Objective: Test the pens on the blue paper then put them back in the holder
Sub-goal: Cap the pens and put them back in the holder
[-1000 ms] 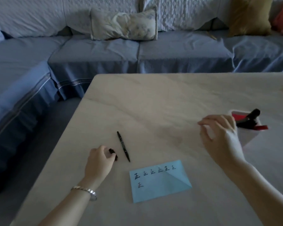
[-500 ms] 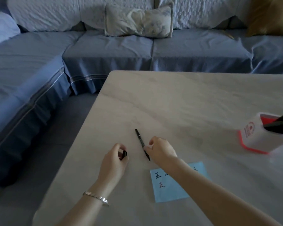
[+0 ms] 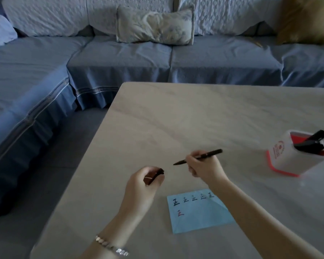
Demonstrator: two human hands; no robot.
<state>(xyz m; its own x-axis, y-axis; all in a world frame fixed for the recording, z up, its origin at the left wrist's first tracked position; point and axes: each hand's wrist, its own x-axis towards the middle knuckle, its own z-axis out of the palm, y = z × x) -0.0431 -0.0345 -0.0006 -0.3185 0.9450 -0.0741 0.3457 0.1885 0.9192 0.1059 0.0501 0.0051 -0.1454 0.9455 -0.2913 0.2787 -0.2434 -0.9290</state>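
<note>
The right hand (image 3: 204,164) pinches a thin black pen (image 3: 198,157) near its middle, fingers pressed around it. The pen is up off the table, with its bare tip pointing left. The left hand (image 3: 144,182) is curled around a short black pen cap (image 3: 154,176), and the open end of the cap points up toward the pen tip. The two are near each other but not touching.

It looks like the cap goes on next. To do it well, line the tip up straight with the hole in the cap, slide it in slowly, and push until it feels snug. Keep the wet tip off the fingers.

Just below the hands lies the flat blue paper (image 3: 198,215), square and smooth, with one corner folded over. It has a row of dark marks and one red mark under them. The right arm covers part of it.

Farther right stands the white plastic holder with a red-orange base (image 3: 284,156). It has rounded corners, and more dark pens and something red lean inside it. The capped pen should go there.

Everything sits on a pale, smooth table (image 3: 195,118) with soft grey streaks like stone. Behind it is a soft blue sofa (image 3: 120,58) with wrinkly cloth.
</note>
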